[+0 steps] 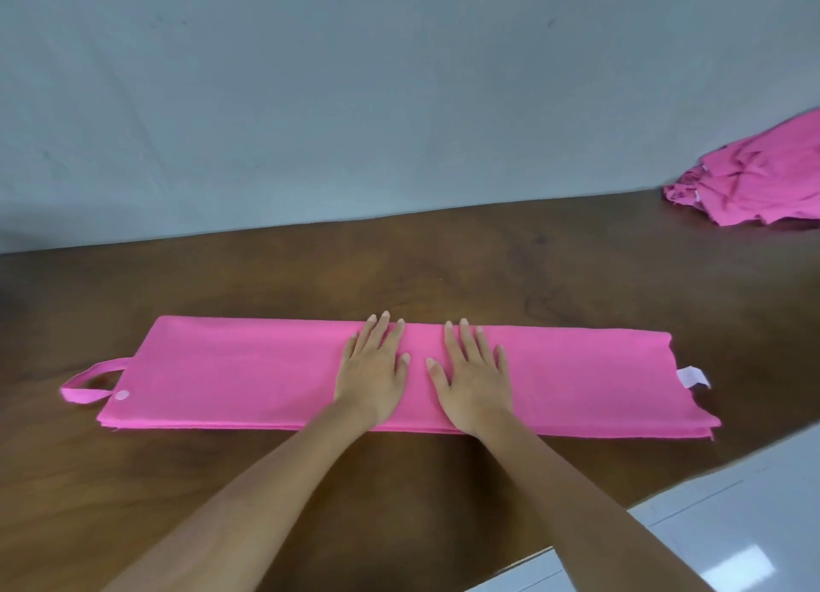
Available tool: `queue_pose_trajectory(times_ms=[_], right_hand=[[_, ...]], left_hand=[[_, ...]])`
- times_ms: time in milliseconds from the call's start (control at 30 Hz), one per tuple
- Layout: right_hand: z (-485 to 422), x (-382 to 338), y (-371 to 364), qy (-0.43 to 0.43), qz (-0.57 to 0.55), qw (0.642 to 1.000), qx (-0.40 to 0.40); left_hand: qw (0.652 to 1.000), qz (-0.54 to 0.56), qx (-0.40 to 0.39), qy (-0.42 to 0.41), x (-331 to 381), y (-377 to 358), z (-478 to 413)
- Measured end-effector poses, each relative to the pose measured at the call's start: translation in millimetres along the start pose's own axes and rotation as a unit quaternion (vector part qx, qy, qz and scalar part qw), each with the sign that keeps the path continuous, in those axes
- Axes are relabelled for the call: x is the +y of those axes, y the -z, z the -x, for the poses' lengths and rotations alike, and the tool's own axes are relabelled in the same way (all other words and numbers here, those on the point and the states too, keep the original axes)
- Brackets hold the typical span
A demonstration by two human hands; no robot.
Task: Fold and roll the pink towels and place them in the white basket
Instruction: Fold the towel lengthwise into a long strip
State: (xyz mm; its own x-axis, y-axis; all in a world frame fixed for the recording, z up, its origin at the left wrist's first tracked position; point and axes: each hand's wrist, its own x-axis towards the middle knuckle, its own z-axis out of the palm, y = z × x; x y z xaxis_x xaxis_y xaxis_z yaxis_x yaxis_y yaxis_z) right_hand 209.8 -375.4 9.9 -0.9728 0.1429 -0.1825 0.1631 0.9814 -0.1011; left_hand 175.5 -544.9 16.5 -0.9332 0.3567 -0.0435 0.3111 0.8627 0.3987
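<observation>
1. A long pink towel folded into a narrow strip (248, 369) lies flat across the dark brown wooden table (488, 263), its length running left to right in front of the person.
2. The left hand (372, 369) and the right hand (475, 378) rest side by side on the middle of the strip, palms down, fingers straight and spread — pressing the cloth, gripping nothing.
3. A pink hanging loop (88, 383) sticks out at the strip's left end and a small white label (692, 376) at the right end.
4. A crumpled heap of pink towels (754, 178) waits well apart at the table's far right corner.
5. The white basket is not in view.
6. Judged from this, the folding looks finished and the hands are smoothing the strip — though the layers at the near edge are hard to count.
7. The next move probably calls for shifting both hands to one end and rolling tightly along the length, keeping the edges aligned.
</observation>
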Motion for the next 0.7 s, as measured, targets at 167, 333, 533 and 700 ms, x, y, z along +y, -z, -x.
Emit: queue_pose_trajectory(times_ms=[167, 333, 533, 700], right_hand=[[3.0, 47.1, 0.7, 0.075, -0.010, 0.997, 0.018], [7.6, 123.6, 5.7, 0.084, -0.001, 0.996, 0.026], [15.2, 219.8, 11.6, 0.068, 0.016, 0.997, 0.035], [13.3, 282.5, 19.2, 0.066, 0.027, 0.997, 0.032]], left_hand=[[0.996, -0.071, 0.016, 0.041, 25.5, -22.8, -9.0], [0.993, -0.101, 0.031, 0.048, 23.5, -30.1, -8.2], [0.991, -0.111, 0.041, 0.060, 22.9, -31.7, -9.8], [0.991, -0.110, 0.045, 0.068, 23.4, -33.2, -9.6]])
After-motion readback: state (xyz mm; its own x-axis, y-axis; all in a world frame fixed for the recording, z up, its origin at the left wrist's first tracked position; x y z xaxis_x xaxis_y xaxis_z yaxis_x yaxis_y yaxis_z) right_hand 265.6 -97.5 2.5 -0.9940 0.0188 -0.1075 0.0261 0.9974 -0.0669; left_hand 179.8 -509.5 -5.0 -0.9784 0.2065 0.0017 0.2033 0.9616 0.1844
